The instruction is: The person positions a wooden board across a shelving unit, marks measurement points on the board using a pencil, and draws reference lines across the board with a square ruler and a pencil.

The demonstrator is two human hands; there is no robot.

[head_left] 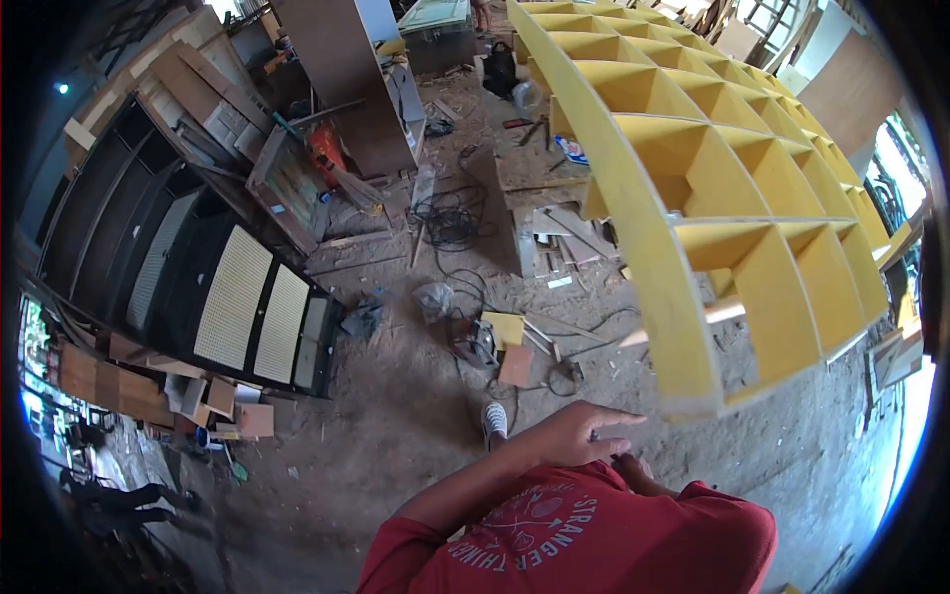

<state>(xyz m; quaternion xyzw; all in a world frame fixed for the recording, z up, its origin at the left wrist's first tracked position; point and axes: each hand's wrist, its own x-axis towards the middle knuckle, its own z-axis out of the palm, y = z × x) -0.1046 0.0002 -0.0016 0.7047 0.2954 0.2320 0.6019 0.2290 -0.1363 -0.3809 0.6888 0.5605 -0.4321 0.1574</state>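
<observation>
Watching through the head camera from afar, I have the left hand (584, 434) out in front of the red shirt (594, 540), index finger extended toward the right and the other fingers curled. A small dark spot shows by those curled fingers, but I cannot tell whether it is something gripped. The right hand (633, 467) sits just below, mostly hidden, so I cannot tell how its fingers stand. Nearest to both is the big yellow grid frame (633, 233), filling my upper right, its near corner just beyond the left fingertip with a gap between them. On the dusty floor (396, 436) ahead I see a power tool (477, 342), a reddish-brown board (516, 366) and a tangle of dark cable (450, 226). A black cabinet (210, 312) with woven panels leans into view at left.
</observation>
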